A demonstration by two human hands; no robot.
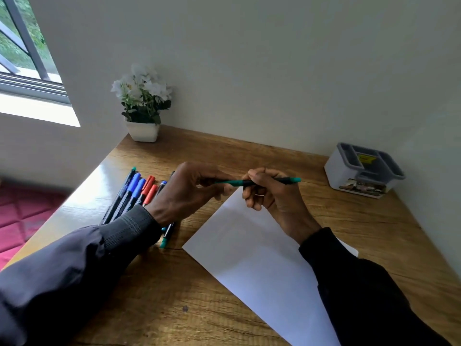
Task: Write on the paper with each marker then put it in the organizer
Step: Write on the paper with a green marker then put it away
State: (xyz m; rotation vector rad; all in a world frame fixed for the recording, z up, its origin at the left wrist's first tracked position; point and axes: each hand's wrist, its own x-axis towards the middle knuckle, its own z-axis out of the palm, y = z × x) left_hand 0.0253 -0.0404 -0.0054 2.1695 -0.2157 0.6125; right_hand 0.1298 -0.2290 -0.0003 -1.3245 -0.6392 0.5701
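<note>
- The white paper (249, 258) lies slanted on the counter (374, 233), close to its near edge.
- Above the paper's far corner, the right hand (269, 193) grips the green marker (237, 182) by its barrel, and the left hand (192, 188) pinches its other end.
- More markers (134, 193) lie along the left edge.
- The organizer (349, 176) sits in the far right corner.

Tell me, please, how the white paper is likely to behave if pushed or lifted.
The paper looks like one thin sheet, so it would probably flop when lifted by a corner. Lying flat on the smooth desk, it likely slides easily when pushed.
</note>
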